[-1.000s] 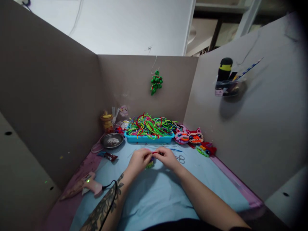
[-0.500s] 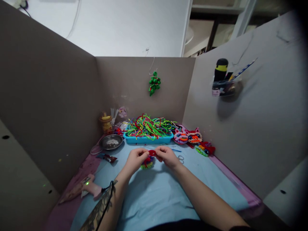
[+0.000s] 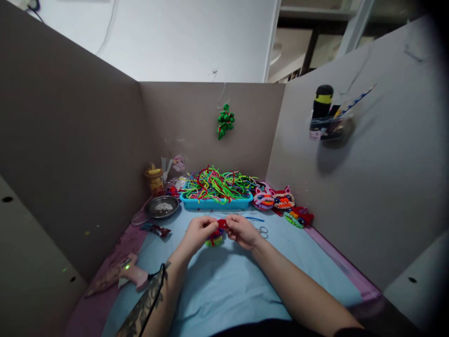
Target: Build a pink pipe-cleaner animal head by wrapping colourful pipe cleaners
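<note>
Left hand (image 3: 199,230) and right hand (image 3: 242,230) each pinched an end of a small red piece (image 3: 222,224) between thumb and fingers, so that it spanned the gap between them. Just below the left fingertips was a multicoloured fuzzy piece (image 3: 214,239), partly hidden; whether it touched the red piece could not be told. Right of the right hand lay scissors (image 3: 264,232), with a blue strip (image 3: 255,218) just beyond that hand. Farther out in front of both hands stood a blue tray (image 3: 216,205), heaped with bright fuzzy stems (image 3: 224,185). Beyond the left hand, to its left, sat a metal bowl (image 3: 150,208) of pale bits; nearer the body on that side rested a pink glue gun (image 3: 136,275). Well right of the right hand were fuzzy animal faces (image 3: 283,198).
</note>
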Demonstrator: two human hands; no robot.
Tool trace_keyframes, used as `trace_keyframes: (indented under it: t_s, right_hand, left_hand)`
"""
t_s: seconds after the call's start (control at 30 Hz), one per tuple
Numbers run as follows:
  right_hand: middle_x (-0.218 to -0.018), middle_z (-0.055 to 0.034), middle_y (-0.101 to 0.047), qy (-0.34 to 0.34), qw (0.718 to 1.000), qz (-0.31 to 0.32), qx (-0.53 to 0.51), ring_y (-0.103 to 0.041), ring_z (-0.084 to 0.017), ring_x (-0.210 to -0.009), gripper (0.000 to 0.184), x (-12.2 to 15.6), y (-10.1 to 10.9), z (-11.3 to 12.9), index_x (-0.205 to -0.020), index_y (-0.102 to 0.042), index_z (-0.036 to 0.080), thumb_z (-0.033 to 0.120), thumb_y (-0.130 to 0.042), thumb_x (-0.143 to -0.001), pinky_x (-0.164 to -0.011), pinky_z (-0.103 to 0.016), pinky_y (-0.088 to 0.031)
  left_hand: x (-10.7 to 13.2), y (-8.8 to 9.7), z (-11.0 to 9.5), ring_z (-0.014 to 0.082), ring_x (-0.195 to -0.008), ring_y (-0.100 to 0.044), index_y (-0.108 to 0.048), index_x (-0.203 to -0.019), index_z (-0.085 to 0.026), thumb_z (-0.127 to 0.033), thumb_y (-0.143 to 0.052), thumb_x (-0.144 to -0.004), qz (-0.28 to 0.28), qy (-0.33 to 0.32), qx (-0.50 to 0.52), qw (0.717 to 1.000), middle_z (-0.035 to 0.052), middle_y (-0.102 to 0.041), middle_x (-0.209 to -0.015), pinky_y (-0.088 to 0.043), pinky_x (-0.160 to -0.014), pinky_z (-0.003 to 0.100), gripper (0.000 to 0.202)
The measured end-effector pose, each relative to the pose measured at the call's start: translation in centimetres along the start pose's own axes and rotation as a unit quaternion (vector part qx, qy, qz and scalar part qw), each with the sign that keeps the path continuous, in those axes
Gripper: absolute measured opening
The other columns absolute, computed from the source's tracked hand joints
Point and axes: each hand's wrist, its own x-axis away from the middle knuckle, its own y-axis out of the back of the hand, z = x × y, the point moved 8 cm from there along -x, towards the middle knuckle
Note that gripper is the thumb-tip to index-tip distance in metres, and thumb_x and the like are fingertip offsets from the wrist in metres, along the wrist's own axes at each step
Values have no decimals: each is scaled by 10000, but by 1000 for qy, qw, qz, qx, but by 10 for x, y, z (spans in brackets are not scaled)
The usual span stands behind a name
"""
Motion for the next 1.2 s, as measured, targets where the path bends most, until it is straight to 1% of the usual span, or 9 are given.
trace_keyframes:
  t_s: [0.33, 0.4, 0.47, 0.57, 0.7, 0.8, 0.87, 0.97, 1.2]
  right_hand:
    - [-490, 48, -480, 24, 999, -24, 9, -353, -34, -393, 346, -1, 2, 2, -642, -527, 148, 408, -754, -618, -370, -158, -226]
    - [-510, 39, -487, 30, 999, -19, 24, -373, -42, -412, 332, 0, 1, 5, -652, -545, 146, 416, -738, -636, -370, -158, -248]
    - [-567, 17, -518, 38, 998, -9, 47, -421, -64, -462, 328, 1, 0, 10, -726, -596, 143, 445, -707, -663, -375, -161, -280]
    - [-625, 2, -545, 55, 991, -3, 120, -456, -86, -513, 373, 2, 0, 16, -834, -637, 146, 480, -679, -672, -388, -170, -315]
    - [-528, 31, -510, 87, 960, -13, 267, -400, -65, -435, 288, 3, -1, 20, -709, -624, 138, 423, -664, -686, -397, -183, -295]
    - [-487, 39, -485, 101, 940, -32, 325, -396, -71, -424, 254, 2, 2, 22, -655, -611, 136, 383, -634, -706, -409, -194, -286]
    - [-477, 43, -475, 110, 935, -41, 333, -392, -72, -426, 247, 2, 5, 23, -651, -610, 138, 375, -618, -717, -417, -198, -284]
    - [-474, 45, -466, 112, 935, -52, 331, -382, -71, -429, 249, 3, 8, 25, -642, -604, 140, 375, -615, -722, -423, -200, -277]
    - [-463, 47, -459, 109, 943, -62, 309, -380, -76, -428, 267, 4, 9, 27, -622, -591, 142, 392, -635, -707, -423, -206, -273]
  left_hand:
    - [0, -1, 1, 114, -541, -499, -666, -671, -94, -334, -625, -678, 0, -9, -12, 1000, 34, -611, -597, -375, -529, 216, 243]
    - [0, 0, 0, 117, -543, -506, -671, -671, -94, -331, -626, -676, -5, -6, -14, 1000, 35, -619, -601, -379, -527, 215, 241]
    - [1, 1, -3, 121, -551, -519, -679, -689, -95, -330, -620, -684, -8, -7, -23, 1000, 36, -632, -612, -390, -536, 216, 242]
    - [1, 0, -5, 129, -568, -537, -692, -723, -101, -316, -581, -724, -2, -25, -72, 997, 39, -649, -634, -399, -548, 218, 242]
    - [2, -2, -11, 141, -626, -563, -709, -731, -126, -265, -537, -767, -4, -93, -198, 976, 43, -671, -678, -406, -589, 220, 224]
    - [2, -5, -12, 146, -651, -583, -719, -746, -153, -264, -536, -782, -5, -133, -257, 957, 39, -688, -704, -422, -624, 224, 217]
    - [1, -4, -10, 155, -692, -609, -723, -799, -167, -278, -518, -800, -8, -131, -252, 959, 41, -708, -762, -445, -658, 230, 233]
    - [0, 2, -8, 174, -800, -635, -711, -901, -171, -286, -483, -824, -35, -112, -225, 967, 53, -719, -883, -467, -730, 249, 267]
    - [-1, 1, -4, 164, -720, -629, -708, -837, -147, -284, -560, -770, -23, -92, -185, 978, 59, -713, -809, -476, -662, 234, 212]
